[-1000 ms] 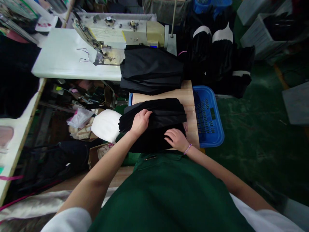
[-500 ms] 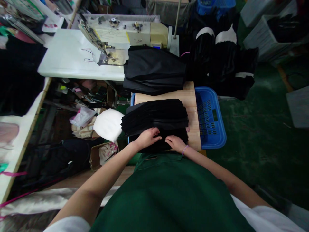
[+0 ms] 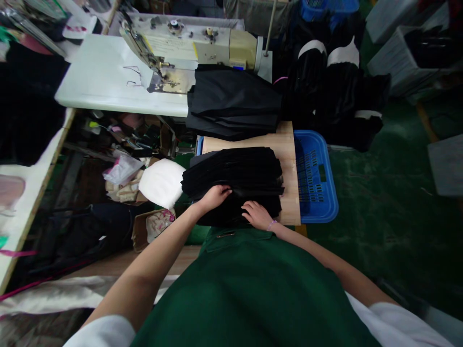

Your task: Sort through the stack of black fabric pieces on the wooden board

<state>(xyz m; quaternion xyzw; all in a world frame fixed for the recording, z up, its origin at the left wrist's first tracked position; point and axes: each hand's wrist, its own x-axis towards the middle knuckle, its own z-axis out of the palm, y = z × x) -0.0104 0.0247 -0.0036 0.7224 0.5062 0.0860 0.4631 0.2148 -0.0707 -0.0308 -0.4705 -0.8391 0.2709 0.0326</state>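
A stack of black fabric pieces point(image 3: 235, 166) lies fanned out on a wooden board point(image 3: 290, 168) in front of my body. At the stack's near edge, my left hand point(image 3: 216, 196) has its thumb and fingers closed on a black fabric piece. My right hand point(image 3: 257, 215) rests on the nearer black cloth point(image 3: 226, 212), its fingers stretched out and slightly apart. Beyond the board, a second pile of dark fabric point(image 3: 235, 103) drapes over the sewing table's edge.
A sewing machine point(image 3: 202, 46) stands on the white table point(image 3: 97, 72). Under the board sits a blue basket point(image 3: 327, 180). A white padded seat point(image 3: 162, 182) is at the left, near an open cardboard box point(image 3: 141, 230). Black bundles with white bands point(image 3: 342, 86) lie at the right.
My left hand has moved forward to the edge of the stack. My right hand has shifted slightly left, its fingers now flatter on the cloth. The gap between the hands has grown.
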